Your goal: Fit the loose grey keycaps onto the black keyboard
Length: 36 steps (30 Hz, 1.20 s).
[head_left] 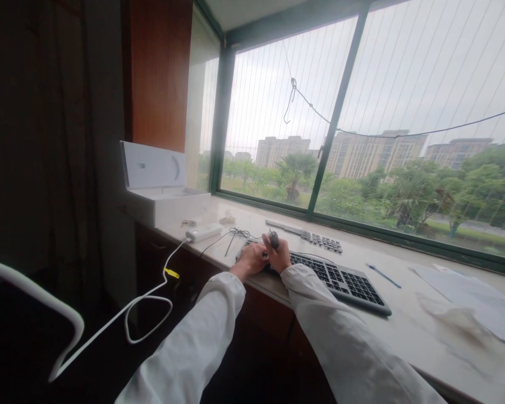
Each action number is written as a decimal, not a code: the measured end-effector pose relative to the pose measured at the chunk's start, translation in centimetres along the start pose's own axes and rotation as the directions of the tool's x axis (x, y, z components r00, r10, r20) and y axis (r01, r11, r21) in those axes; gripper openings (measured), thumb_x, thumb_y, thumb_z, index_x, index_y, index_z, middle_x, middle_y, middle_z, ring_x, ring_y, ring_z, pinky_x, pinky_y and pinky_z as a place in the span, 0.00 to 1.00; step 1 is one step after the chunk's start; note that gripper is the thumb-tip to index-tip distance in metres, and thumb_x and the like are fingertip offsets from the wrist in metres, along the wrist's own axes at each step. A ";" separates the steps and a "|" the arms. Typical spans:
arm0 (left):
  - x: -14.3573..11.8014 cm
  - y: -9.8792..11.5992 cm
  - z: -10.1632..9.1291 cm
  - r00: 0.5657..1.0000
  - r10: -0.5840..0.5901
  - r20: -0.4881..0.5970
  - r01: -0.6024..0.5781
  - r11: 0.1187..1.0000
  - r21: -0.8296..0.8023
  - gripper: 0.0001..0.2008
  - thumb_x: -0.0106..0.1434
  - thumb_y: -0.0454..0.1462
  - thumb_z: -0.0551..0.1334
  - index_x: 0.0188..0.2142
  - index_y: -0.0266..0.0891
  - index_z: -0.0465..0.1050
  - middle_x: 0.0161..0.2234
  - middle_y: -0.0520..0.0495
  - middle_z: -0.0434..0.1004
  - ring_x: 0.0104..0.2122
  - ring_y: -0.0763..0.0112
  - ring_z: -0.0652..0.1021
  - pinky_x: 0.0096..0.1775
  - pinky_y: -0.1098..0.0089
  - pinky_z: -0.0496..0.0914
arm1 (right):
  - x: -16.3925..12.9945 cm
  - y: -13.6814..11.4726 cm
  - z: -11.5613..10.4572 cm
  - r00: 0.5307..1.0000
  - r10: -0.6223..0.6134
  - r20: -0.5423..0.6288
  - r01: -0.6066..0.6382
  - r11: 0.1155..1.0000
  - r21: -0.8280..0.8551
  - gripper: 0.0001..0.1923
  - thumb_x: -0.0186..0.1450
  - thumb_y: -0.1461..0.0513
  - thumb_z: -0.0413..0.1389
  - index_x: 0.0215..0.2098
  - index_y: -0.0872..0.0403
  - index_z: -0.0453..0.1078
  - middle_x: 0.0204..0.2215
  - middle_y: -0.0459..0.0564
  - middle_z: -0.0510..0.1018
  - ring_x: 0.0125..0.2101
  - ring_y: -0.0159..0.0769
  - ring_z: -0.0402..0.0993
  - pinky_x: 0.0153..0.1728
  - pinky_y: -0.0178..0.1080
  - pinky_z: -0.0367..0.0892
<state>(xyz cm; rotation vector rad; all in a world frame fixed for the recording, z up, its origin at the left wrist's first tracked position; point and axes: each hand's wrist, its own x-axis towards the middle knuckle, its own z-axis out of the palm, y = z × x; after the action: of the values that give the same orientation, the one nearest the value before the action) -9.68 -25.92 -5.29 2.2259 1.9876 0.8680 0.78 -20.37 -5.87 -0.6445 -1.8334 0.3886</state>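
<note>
White sleeves lead to our hands at the left end of a dark keyboard on the windowsill counter. Our right hand grips a small dark tool upright; our left hand rests curled on the keys beside it.

Backlit window glare, dim interior

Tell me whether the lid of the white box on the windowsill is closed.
No. The white box sits open at the left end of the sill, its lid standing upright behind the tray.
</note>
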 end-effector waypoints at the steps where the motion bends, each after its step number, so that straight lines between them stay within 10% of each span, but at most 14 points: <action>1: 0.0 -0.1 0.2 1.000 0.020 -0.019 -0.021 1.000 -0.009 0.12 0.61 0.43 0.60 0.41 0.45 0.80 0.42 0.47 0.80 0.43 0.62 0.78 0.45 0.68 0.71 | 0.0 -0.1 0.0 1.000 0.003 -0.025 -0.003 1.000 -0.017 0.28 0.65 0.45 0.48 0.16 0.52 0.51 0.15 0.41 0.52 0.20 0.27 0.50 0.22 0.34 0.50; 7: -0.2 -0.8 1.3 0.988 0.086 -0.131 -0.097 0.992 -0.082 0.13 0.62 0.47 0.60 0.41 0.50 0.80 0.43 0.52 0.80 0.43 0.64 0.78 0.47 0.66 0.70 | 1.0 -0.3 -1.9 0.937 0.030 -0.347 -0.122 0.961 -0.246 0.29 0.67 0.45 0.42 0.16 0.53 0.58 0.13 0.43 0.58 0.19 0.29 0.52 0.23 0.34 0.52; 15: -0.4 -0.9 1.5 0.981 0.084 -0.173 -0.107 0.986 -0.127 0.12 0.64 0.45 0.60 0.41 0.47 0.80 0.43 0.50 0.81 0.45 0.65 0.77 0.49 0.66 0.68 | 1.8 2.6 -9.5 0.967 0.150 0.204 0.092 0.542 -0.836 0.17 0.67 0.54 0.47 0.36 0.51 0.77 0.28 0.55 0.80 0.29 0.42 0.76 0.31 0.37 0.59; 20: -0.5 -0.9 1.4 0.968 0.130 -0.214 -0.169 0.970 -0.173 0.09 0.62 0.42 0.64 0.40 0.46 0.81 0.41 0.50 0.81 0.44 0.65 0.77 0.48 0.66 0.69 | 1.4 5.9 -15.5 0.943 0.252 0.216 0.117 0.359 -0.926 0.15 0.67 0.55 0.48 0.37 0.50 0.76 0.31 0.56 0.81 0.30 0.44 0.77 0.30 0.38 0.60; 27: -0.6 -0.9 1.2 0.955 0.161 -0.248 -0.221 0.945 -0.241 0.09 0.60 0.36 0.65 0.41 0.43 0.80 0.41 0.48 0.82 0.43 0.66 0.78 0.49 0.67 0.69 | 0.0 8.8 -21.1 0.925 0.290 0.244 0.153 0.305 -0.940 0.13 0.65 0.57 0.50 0.37 0.49 0.77 0.33 0.56 0.81 0.31 0.44 0.77 0.30 0.39 0.59; 36: -1.1 -0.2 0.5 0.962 0.161 -0.223 -0.212 0.951 -0.225 0.06 0.61 0.38 0.65 0.38 0.44 0.76 0.31 0.54 0.80 0.34 0.70 0.79 0.39 0.71 0.70 | -0.7 9.6 -21.5 0.940 0.332 0.080 -0.026 0.301 -0.953 0.16 0.66 0.55 0.49 0.37 0.50 0.78 0.32 0.57 0.81 0.32 0.46 0.77 0.32 0.40 0.62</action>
<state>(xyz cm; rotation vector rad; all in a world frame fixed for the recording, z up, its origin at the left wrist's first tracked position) -9.69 -26.68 -6.22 2.2846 1.6414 1.3325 23.39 -14.12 -4.29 -1.7157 -2.1536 -0.6323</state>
